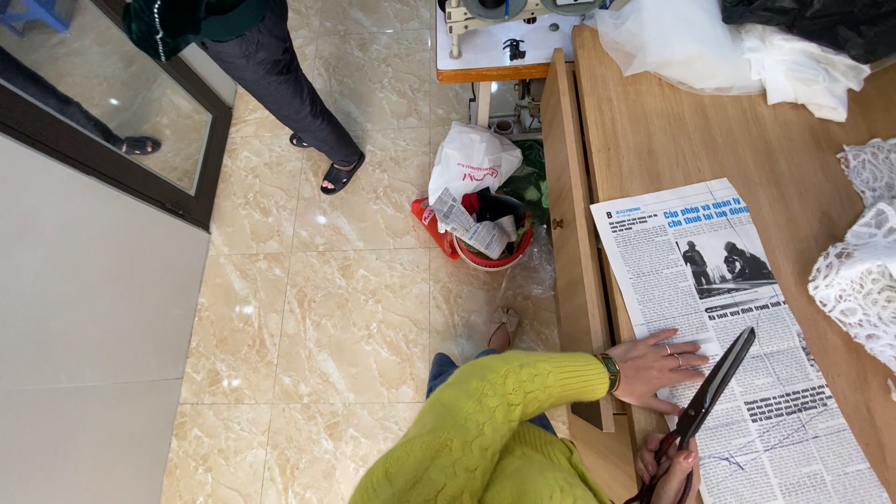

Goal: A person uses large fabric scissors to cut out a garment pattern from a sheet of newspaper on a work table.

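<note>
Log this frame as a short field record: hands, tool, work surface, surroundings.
left hand: flat on the newspaper sheet, fingers spread, rings and a wristwatch
right hand: grips black scissors, blades over the sheet
surface: wooden table
on table: white fabric, black fabric, white lace
floor: beige tiles, red basket stuffed with scraps and a white bag
background: second person standing in sandals; sewing machine
</note>
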